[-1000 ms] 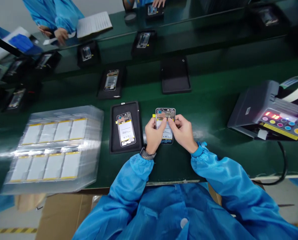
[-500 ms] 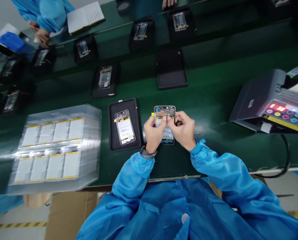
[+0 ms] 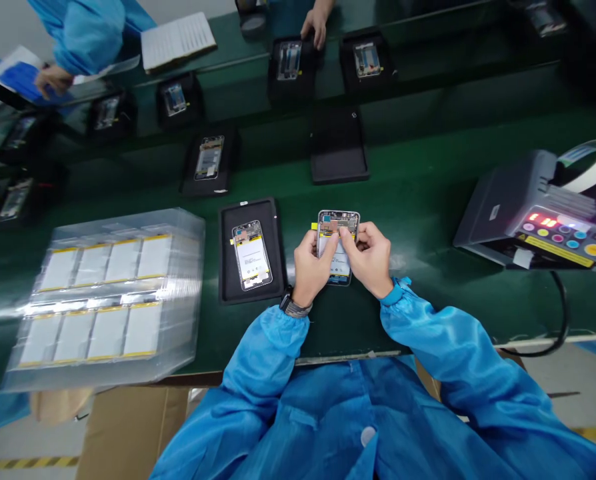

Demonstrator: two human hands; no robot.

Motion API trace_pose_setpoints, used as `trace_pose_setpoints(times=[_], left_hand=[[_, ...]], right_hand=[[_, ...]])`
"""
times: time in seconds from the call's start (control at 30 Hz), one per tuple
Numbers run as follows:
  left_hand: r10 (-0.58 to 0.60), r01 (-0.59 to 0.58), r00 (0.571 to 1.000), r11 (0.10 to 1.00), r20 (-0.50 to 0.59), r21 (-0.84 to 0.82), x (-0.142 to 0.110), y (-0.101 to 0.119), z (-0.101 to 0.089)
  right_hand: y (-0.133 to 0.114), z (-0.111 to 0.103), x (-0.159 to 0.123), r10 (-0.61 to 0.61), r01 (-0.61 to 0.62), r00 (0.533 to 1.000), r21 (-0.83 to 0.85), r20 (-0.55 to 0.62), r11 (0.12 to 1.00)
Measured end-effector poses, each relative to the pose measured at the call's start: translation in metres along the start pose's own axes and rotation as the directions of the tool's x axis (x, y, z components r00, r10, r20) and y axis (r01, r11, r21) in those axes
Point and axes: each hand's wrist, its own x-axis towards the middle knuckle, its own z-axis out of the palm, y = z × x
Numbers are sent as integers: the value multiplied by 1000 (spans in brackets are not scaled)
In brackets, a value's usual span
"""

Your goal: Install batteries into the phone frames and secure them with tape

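An opened smartphone [image 3: 340,263], its circuit board and white battery exposed, is held just above the green bench. My left hand [image 3: 314,265] grips its left edge, thumb pressed on the inside near the top of the battery. On the other edge my right hand [image 3: 371,259] is closed in the same way, with its thumb close to the left one. The fingers behind the phone are hidden. A yellow tab sticks out at its upper left. Left of my hands, a second opened phone [image 3: 252,257] with a battery lies in a black tray [image 3: 228,285].
A clear plastic tray [image 3: 191,303] of white batteries [image 3: 141,330] stands at the left. To the right sits a tape dispenser [image 3: 503,213] with a lit display. Another black tray [image 3: 338,157] lies ahead. Across the bench are more phones in trays and a co-worker's hand [image 3: 318,23].
My hands stay on the phone, which has shifted slightly right and tilted a little. Across the bench, a co-worker's hand now touches a tray, and another co-worker's hand has moved left.
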Motion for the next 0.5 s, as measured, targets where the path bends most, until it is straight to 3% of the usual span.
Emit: trace_pose_setpoints(times=[0.1, 0.27, 0.4, 0.5], left_hand=[[-24, 34, 994, 995, 105, -99, 3, -1, -3], [-134, 212, 950, 939, 281, -272, 10, -8, -6], [-156, 242, 947, 922, 282, -302, 12, -9, -9], [-168, 239, 954, 925, 249, -294, 13, -7, -12]], right_hand=[[4, -1, 6, 19, -19, 1000, 10, -7, 1000], [0, -17, 15, 26, -26, 1000, -49, 15, 998], [-18, -63, 0, 50, -56, 982, -26, -180, 998], [-27, -118, -24, 66, -97, 909, -54, -412, 994]])
